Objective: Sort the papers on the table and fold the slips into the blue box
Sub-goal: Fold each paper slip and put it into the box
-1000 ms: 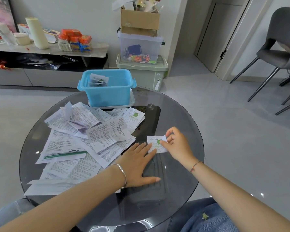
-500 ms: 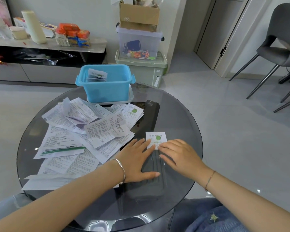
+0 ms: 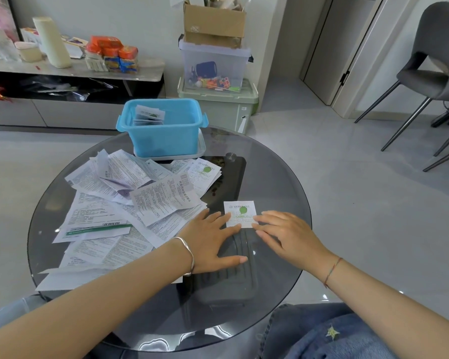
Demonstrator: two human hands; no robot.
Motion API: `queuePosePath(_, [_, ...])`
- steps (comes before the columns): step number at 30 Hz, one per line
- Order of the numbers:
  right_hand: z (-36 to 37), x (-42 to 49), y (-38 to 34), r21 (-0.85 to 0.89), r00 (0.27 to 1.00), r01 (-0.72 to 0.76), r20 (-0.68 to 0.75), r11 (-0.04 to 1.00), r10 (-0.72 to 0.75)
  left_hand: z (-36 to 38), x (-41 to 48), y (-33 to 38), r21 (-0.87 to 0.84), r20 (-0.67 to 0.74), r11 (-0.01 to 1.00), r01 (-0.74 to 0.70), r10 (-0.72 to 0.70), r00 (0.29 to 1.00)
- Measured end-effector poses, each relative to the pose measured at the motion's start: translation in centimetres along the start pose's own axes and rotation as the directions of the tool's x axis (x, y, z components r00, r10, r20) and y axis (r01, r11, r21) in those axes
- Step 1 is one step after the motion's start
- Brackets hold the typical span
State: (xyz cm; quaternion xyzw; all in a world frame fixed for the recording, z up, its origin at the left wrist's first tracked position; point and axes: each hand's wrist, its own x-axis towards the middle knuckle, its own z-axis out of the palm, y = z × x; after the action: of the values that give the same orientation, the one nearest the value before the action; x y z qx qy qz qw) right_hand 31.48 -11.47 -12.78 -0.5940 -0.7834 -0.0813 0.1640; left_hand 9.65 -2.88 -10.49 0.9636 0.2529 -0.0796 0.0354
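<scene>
On the glass tabletop [image 3: 270, 177], my left hand [image 3: 213, 237] and right hand [image 3: 288, 234] lie flat and unclenched, fingertips pinning a folded slip [image 3: 240, 212].

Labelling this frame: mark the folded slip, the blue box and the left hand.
folded slip [image 3: 240, 212], head view, on its green logo.
blue box [image 3: 166, 139], head view, on its front wall.
left hand [image 3: 210, 235], head view, on the back of the hand.
</scene>
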Motion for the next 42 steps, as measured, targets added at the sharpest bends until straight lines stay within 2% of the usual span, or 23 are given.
queuePosePath(6, [0.0, 0.2, 0.0, 0.05, 1.0, -0.025, 0.007, 0.998, 0.025, -0.4, -1.2, -0.8, 0.035, -0.003, 0.999, -0.022, 0.022, 1.0])
queuePosePath(16, [0.1, 0.1, 0.5, 0.033, 1.0, -0.013, 0.014, 0.999, 0.013, -0.8, -1.2, 0.3, 0.086, 0.03, 0.995, -0.057, 0.054, 0.998])
queuePosePath(20, [0.2, 0.7, 0.3, -0.014, 0.999, 0.037, -0.005, 0.999, -0.037, -0.1, -1.0, 0.0, -0.001, -0.017, 0.999, -0.049, 0.049, 0.999])
queuePosePath(23, [0.4, 1.8, 0.3, -0.106, 0.99, 0.129, -0.042, 0.986, -0.134, 0.1, -0.2, -0.3, -0.056, -0.06, 0.998, -0.031, 0.028, 0.998])
queuePosePath(28, [0.8, 3.0, 0.1, -0.136, 0.965, 0.257, -0.025, 0.957, -0.262, -0.2, 0.6, -0.3, -0.195, -0.035, 0.981, 0.004, -0.011, 0.999])
queuePosePath(32, [1.0, 3.2, 0.3, -0.179, 0.958, 0.276, -0.023, 0.944, -0.284, -0.5, 0.9, -0.7, -0.169, -0.047, 0.986, 0.005, -0.013, 0.999])
queuePosePath(38, [0.9, 2.7, 0.9, -0.072, 0.981, 0.186, -0.038, 0.98, -0.189, -0.3, 0.9, -1.0, -0.14, 0.024, 0.99, -0.006, 0.01, 1.0])
queuePosePath(40, [0.6, 2.5, 0.4, 0.122, 1.0, 0.019, -0.016, 0.992, -0.017, -0.4, 0.6, -1.2, -0.154, 0.034, 0.988, -0.012, 0.017, 0.999])
queuePosePath(42, [0.5, 2.4, 0.4, 0.328, 0.974, -0.228, 0.063, 0.917, 0.22, -0.4, 0.3, -1.4, -0.179, 0.026, 0.984, -0.015, 0.02, 0.999])
